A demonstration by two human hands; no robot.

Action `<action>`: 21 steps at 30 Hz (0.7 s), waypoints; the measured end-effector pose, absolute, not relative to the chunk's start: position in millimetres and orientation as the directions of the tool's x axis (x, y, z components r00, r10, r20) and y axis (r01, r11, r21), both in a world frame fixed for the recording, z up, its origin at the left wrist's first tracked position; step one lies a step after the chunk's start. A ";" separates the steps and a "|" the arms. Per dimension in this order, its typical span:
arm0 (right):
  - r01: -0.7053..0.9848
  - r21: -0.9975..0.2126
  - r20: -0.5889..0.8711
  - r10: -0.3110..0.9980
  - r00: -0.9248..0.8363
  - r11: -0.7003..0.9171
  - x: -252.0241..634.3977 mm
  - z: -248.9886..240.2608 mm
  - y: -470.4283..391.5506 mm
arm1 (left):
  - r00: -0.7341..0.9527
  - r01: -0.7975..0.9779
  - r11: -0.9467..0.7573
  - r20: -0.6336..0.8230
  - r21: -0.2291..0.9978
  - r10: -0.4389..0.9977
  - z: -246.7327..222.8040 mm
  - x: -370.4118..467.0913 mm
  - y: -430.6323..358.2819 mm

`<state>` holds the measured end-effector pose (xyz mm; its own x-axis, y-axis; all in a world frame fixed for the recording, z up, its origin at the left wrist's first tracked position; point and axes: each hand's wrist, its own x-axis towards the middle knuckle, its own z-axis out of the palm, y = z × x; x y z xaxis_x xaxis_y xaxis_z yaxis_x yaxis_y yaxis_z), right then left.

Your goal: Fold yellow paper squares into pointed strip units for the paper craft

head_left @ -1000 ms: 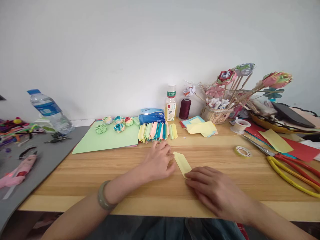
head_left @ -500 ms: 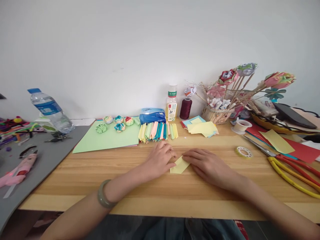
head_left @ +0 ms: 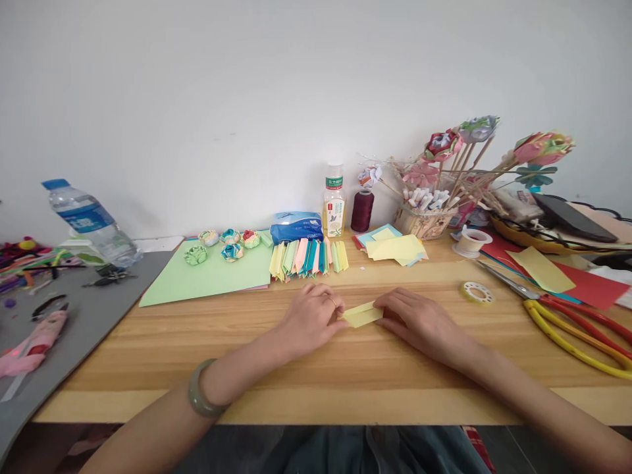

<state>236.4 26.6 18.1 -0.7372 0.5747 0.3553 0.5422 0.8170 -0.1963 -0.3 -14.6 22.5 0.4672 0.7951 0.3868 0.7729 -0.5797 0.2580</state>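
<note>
Yellow paper (head_left: 363, 315), a small piece with a fold along it, is between the two hands near the middle of the wooden table (head_left: 296, 395). The left hand (head_left: 309, 321), with a ring on one finger and a bangle (head_left: 200, 390) at the wrist, pinches one end between thumb and curled fingers. The right hand (head_left: 424, 324) pinches the other end, its thumb below and its fingers together above.

Just beyond the left hand lies a row of folded paper strips (head_left: 309, 258) in yellow, green, pink and blue, in front of a blue packet (head_left: 296, 227). A drink bottle (head_left: 334, 204) and a dark red thread spool (head_left: 363, 210) stand upright by the wall. To the left, paper flowers (head_left: 232, 252) rest on a green sheet (head_left: 212, 283). To the right of the spool are loose paper sheets (head_left: 397, 248) and a basket (head_left: 423, 222) of sticks and flowers. Farther right, a tape roll (head_left: 476, 292) lies near scissors (head_left: 543, 304) with red handles.
</note>
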 end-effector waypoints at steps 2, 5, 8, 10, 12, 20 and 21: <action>0.556 -0.274 0.306 0.619 -0.723 0.785 237.2 20.0 28.1 | 0.439 0.780 -0.555 0.378 0.291 0.815 22.6 0.4 -13.5; 0.554 -0.381 0.263 0.661 -0.703 0.740 238.5 22.0 31.6 | 0.474 0.763 -0.581 0.367 0.282 0.801 20.6 1.7 -11.7; 0.520 -0.461 0.239 0.665 -0.708 0.719 240.5 22.3 36.0 | 0.512 0.745 -0.613 0.361 0.264 0.779 18.1 2.9 -12.0; 0.475 -0.498 0.229 0.639 -0.735 0.725 242.1 21.8 39.0 | 0.514 0.747 -0.617 0.372 0.248 0.773 17.3 3.4 -13.1; 0.429 -0.524 0.231 0.608 -0.760 0.736 243.3 20.9 41.8 | 0.515 0.753 -0.617 0.380 0.227 0.768 17.3 3.9 -14.3; 0.420 -0.546 0.229 0.611 -0.758 0.725 241.3 22.7 44.0 | 0.527 0.766 -0.626 0.418 0.144 0.740 16.7 9.8 -18.7; 0.426 -0.546 0.226 0.616 -0.754 0.722 240.6 23.3 43.6 | 0.509 0.772 -0.615 0.424 0.160 0.749 16.0 11.2 -19.2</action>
